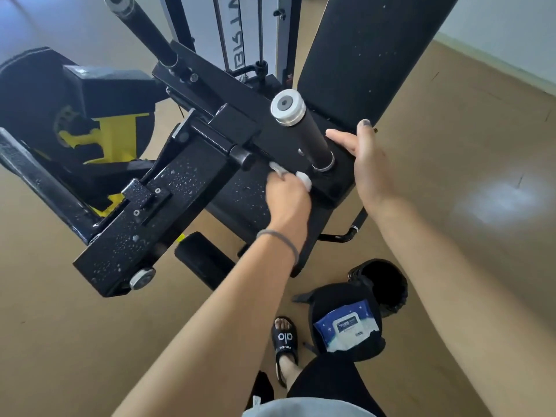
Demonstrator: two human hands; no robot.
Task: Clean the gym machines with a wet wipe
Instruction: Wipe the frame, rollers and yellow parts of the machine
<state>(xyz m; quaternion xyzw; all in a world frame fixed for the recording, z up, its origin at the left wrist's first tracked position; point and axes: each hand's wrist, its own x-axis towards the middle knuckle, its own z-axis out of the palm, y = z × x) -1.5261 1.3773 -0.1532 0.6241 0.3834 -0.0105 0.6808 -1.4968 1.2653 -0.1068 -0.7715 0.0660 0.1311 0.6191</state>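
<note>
**Wipe at base of handle post, gym machine arm**

Wet wipe (302,178) is bunched white in my left hand (285,200), whose fingers are curled round it and press it against the black metal arm of the gym machine (168,188), just beside the foot of the upright handle post (304,130). I see the wipe in two white lobes either side of the knuckles; the view is blurred there and I cannot tell how it is folded. A grey band (279,239) sits on the left wrist.

My right hand (368,164) holds nothing. Its fingers are straight and close together, the palm edge set against the right side of the plate that carries the post, fingertips pointing toward the post. The tip of one finger looks dark.

The post is black with a silver end cap (287,106) on top and a silver collar at its foot. The machine arm carries pale specks along its lower section. Behind the post stands a black back pad (370,55), tilted, also speckled. To the left I note a black disc with yellow parts (105,136).

On the tan floor (451,176) below, a blue and white pack of wipes (346,326) lies on a black bag (340,296), with a black bin (388,284) just behind it. A foot in a black slide sandal (284,338) stands left of the bag.
</note>
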